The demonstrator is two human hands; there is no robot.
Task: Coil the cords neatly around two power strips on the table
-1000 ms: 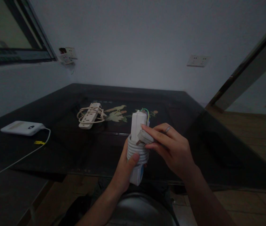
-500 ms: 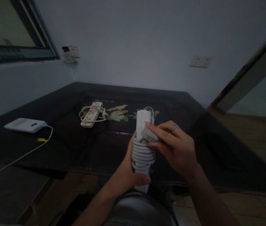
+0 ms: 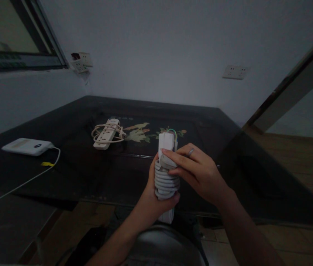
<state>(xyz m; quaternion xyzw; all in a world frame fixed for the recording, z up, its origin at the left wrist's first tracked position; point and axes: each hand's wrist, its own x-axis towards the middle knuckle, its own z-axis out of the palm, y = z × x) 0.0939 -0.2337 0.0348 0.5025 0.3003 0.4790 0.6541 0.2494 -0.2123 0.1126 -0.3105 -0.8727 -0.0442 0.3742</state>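
Note:
I hold a white power strip [image 3: 165, 142] upright in front of me, with its white cord [image 3: 167, 181] coiled tightly round its middle. My left hand [image 3: 151, 201] is wrapped round the lower part of the strip and coil. Over the top of the coil, my right hand [image 3: 198, 171], with a ring on one finger, pinches the grey-white plug [image 3: 167, 162] and presses it against the strip. Green and yellow wire ends [image 3: 173, 132] stick out behind the strip's top.
A dark table [image 3: 90, 162] with a flower inlay lies ahead. On it are a second power strip [image 3: 106, 133] wrapped in its cord and, at the left, a white power bank [image 3: 27, 146] with a trailing cable. Wall sockets [image 3: 234, 71] sit behind. Wooden floor lies to the right.
My left hand slid down from the coil to grip lower on the strip. The right hand pressed the plug closer against the coil. The whole bundle shifted slightly.

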